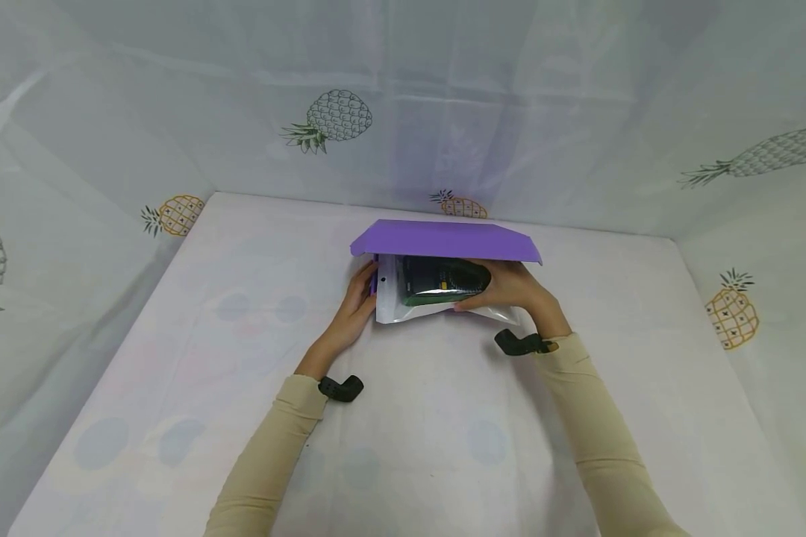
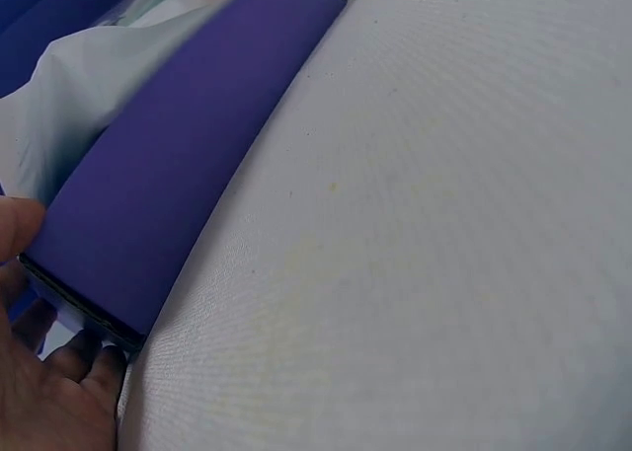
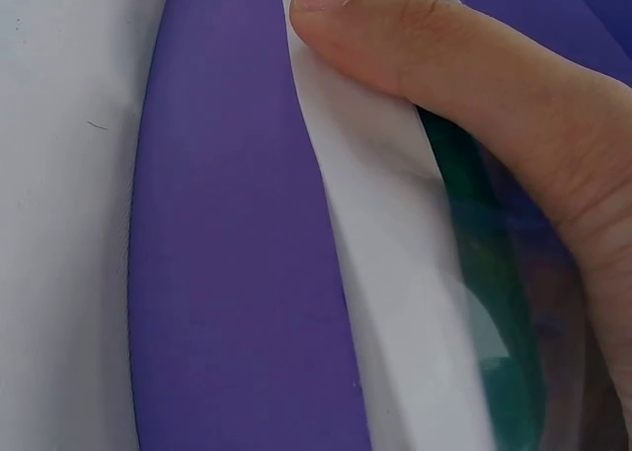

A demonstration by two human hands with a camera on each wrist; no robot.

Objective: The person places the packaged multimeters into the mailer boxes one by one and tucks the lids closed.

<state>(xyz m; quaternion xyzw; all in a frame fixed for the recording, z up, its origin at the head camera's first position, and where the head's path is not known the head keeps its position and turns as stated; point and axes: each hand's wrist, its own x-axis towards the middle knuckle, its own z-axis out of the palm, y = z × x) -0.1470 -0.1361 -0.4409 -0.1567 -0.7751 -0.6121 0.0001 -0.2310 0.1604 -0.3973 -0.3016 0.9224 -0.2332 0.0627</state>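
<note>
A purple cardboard box [image 1: 446, 240] stands toward the back of the table with its lid raised. My left hand [image 1: 354, 307] grips the box's left end; in the left wrist view the thumb lies on the top corner of the front wall [image 2: 188, 145] and the fingers curl at the end. At the box opening my right hand [image 1: 510, 287] holds a clear-fronted, white plastic bag [image 1: 389, 302] around a dark device with a green edge [image 1: 443, 280]. Its thumb [image 3: 395, 41] presses the bag's near edge in the right wrist view; the other fingers are mostly hidden under the lid.
A white cloth [image 1: 416, 432] with faint coloured dots covers the table. Behind it and at both sides hangs a pale curtain [image 1: 510, 134] printed with pineapples. A dark wrist camera [image 1: 341, 388] sits on the left wrist, another camera [image 1: 517, 343] on the right.
</note>
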